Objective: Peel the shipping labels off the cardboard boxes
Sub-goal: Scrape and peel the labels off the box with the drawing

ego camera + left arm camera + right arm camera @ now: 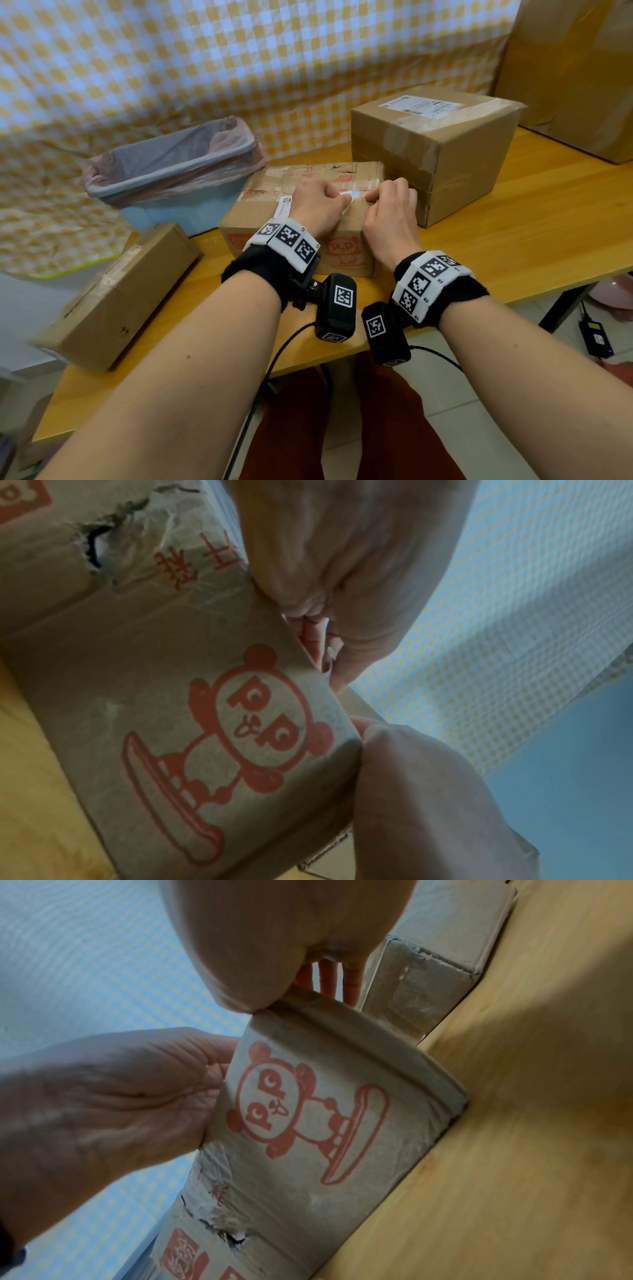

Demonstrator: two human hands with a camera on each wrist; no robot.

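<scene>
A brown cardboard box (260, 214) printed with a red panda (260, 723) stands in the middle of the table. A white shipping label (350, 196) lies across its top, with its left end (284, 205) showing past my left wrist. My left hand (318, 205) rests on the box top, fingers curled, pinching the label's near edge. My right hand (390, 209) sits just to the right, curled fingertips pinching the label's right end. In the wrist views both hands (342, 561) (267, 947) reach over the box's top edge; the label is hidden there.
A blue bin (178, 168) with a pink liner stands at the back left. A larger taped box (435, 154) with its own label (421, 103) stands right behind. A small box (120, 291) lies near the left table edge. A tall box (575, 68) fills the far right corner.
</scene>
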